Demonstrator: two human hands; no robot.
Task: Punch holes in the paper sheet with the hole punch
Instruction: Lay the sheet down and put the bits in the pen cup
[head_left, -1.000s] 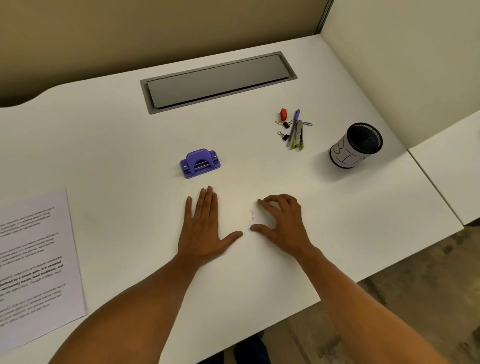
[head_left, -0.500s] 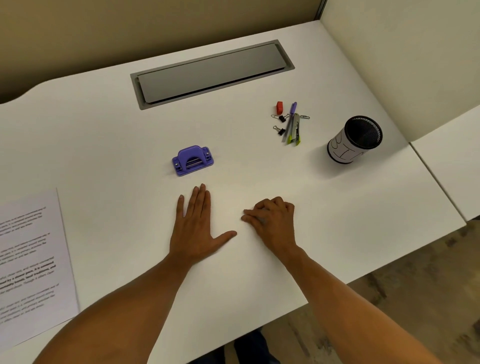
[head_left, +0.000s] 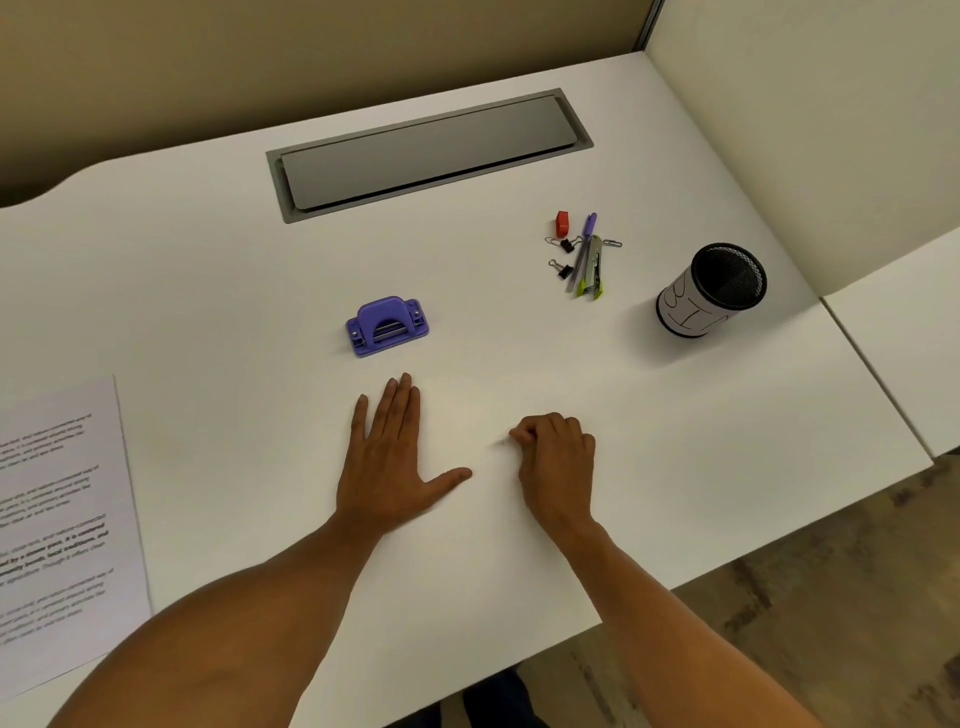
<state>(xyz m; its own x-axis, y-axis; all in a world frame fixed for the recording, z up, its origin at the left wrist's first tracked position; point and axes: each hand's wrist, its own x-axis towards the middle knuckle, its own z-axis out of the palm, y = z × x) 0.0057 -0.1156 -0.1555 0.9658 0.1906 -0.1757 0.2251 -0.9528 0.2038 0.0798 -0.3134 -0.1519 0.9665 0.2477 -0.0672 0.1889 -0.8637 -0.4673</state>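
A purple hole punch (head_left: 387, 326) stands on the white desk (head_left: 208, 312), a short way beyond my left hand. A printed paper sheet (head_left: 62, 519) lies flat at the desk's left edge, far from both hands and partly out of frame. My left hand (head_left: 395, 457) rests flat on the desk, palm down, fingers together and thumb spread. My right hand (head_left: 558, 462) sits beside it with the fingers curled in and the fingertips pinched against the desk. A few faint white specks lie at those fingertips. Whether anything is held between them is too small to tell.
A grey cable-tray lid (head_left: 426, 150) is set into the desk at the back. A stapler (head_left: 592, 267), a purple pen, black binder clips (head_left: 561, 257) and a small red item (head_left: 561, 223) lie back right. A black mesh pen cup (head_left: 711, 291) stands near the right partition (head_left: 805, 130).
My right hand has drawn its spread fingers into a curled pinch over the spot where small white specks lay. My left hand has stayed flat. The view has shifted slightly.
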